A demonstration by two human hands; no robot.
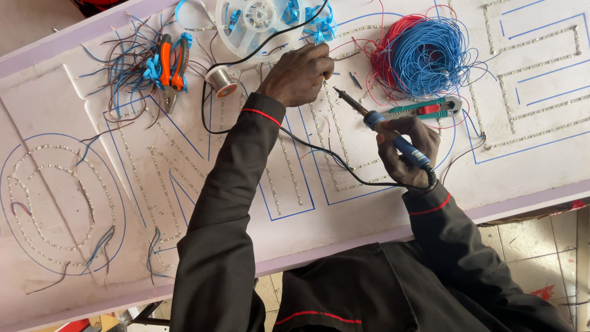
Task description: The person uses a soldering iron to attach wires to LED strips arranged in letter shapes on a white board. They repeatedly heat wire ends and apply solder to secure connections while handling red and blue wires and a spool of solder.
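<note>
White sign board (541, 166) lying flat, covered in light strips. Gripping blue soldering iron (393, 138) tight in right hand (409, 150), tip near left hand (301, 74) pinching down a wire end. Best keeping both steady, fingers off hot tip.

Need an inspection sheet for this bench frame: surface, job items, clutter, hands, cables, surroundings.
Surface: white sign panel with blue-outlined letter shapes lined with LED strips.
Job's things: blue-handled soldering iron, tip above the strips; solder spool.
Clutter: orange-handled pliers on loose wire offcuts; red and blue wire bundle; green-handled tool; clear plastic reel.
Grippers: right hand grips the soldering iron; left hand presses fingertips on the panel beside the iron tip.
Cables: black iron cord loops across the panel under the left arm.
Surroundings: tiled floor below the panel edge.
</note>
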